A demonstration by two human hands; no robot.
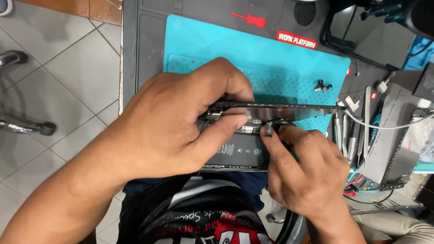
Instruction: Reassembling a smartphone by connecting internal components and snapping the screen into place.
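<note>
At the far left lies a pale tiled floor (68, 68), with the chrome leg of a chair (25, 126) crossing it. Next comes the dark bench (144, 54), its edge running down beside the tiles, and on it a teal work mat (203, 49) with a dotted grid.

The left hand (167, 131) reaches in from the lower left and is curled closed over an opened phone (239, 151). Its fingers wrap the top edge of the lifted screen panel (289, 110), and the thumb presses against the panel's near side, so the panel stands tilted up on its edge above the phone body. The phone body lies flat at the near edge of the mat, just in front of the person's dark shirt (199, 217); its black battery shows between the two hands.

The right hand (307, 176) comes up from the lower right, with forefinger and thumb pinched together at a small connector (270, 128) where the panel meets the body. Whether anything sits between those fingertips I cannot tell.

Further right, a small black part (322, 86) rests alone on the mat. Past the mat's edge, metal tweezers (365, 126) and other slim tools lie side by side, with a white cable (389, 126) curving over them.
</note>
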